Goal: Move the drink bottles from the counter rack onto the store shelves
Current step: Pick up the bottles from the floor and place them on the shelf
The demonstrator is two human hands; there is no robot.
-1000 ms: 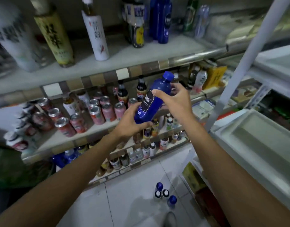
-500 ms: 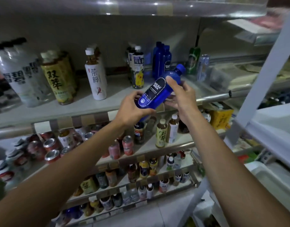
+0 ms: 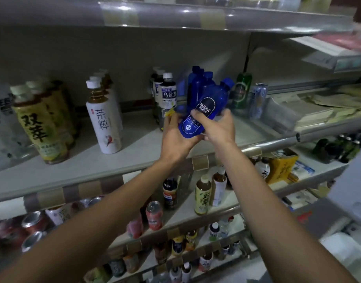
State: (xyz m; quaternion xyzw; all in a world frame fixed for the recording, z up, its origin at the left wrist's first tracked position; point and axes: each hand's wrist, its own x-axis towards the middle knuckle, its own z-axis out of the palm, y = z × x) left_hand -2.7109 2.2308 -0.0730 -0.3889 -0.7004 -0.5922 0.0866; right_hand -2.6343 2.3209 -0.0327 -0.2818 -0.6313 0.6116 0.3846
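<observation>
holding the blue bottle (image 3: 204,110) tilted over the shelf (image 3: 134,160), left hand (image 3: 175,137) cupped under its base, right hand (image 3: 216,127) wrapped round its middle, likely to stand it by the other blue bottles (image 3: 198,86).

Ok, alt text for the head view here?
Both hands, left and right, hold a tilted blue Bolsa Soda bottle over a store shelf, before matching blue bottles and beside tea bottles.

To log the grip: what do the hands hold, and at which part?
Both hands hold one blue bottle at its lower half: left hand under the base, right hand across the label.
</observation>
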